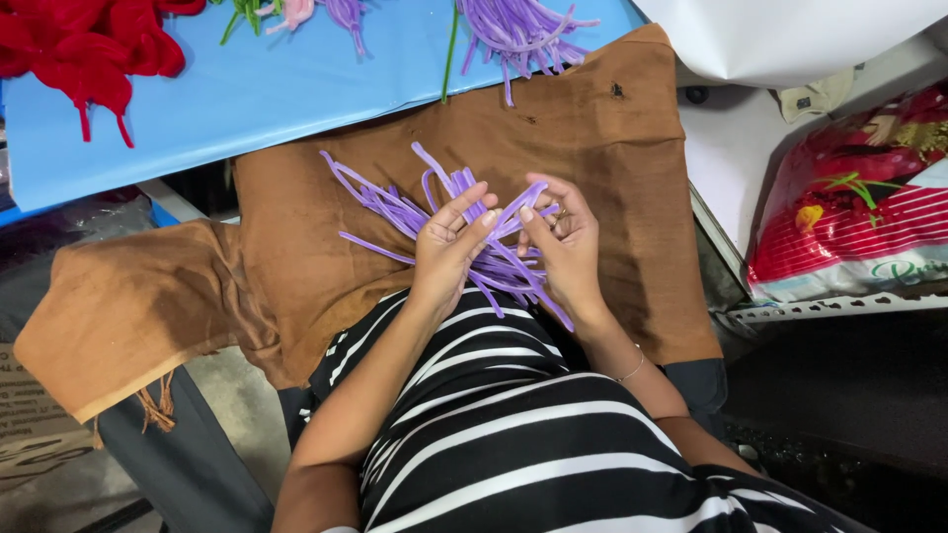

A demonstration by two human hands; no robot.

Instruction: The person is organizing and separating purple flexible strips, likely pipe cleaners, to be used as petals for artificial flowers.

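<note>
A bundle of bent purple pipe-cleaner strands [395, 207] rests on a brown cloth [296, 257] spread over my lap. My left hand [449, 247] grips the bundle from the left, thumb and fingers pinched on the strands. My right hand [563, 242] holds the same bundle from the right, fingers curled around the loops. The strands fan out to the upper left and hang down between my wrists.
A blue sheet [247, 89] lies ahead with red fuzzy strands [89, 44] at the far left and more purple strands [518, 35] with green stems at the top. A red patterned plastic bag [859, 197] sits at the right beside a white surface [790, 35].
</note>
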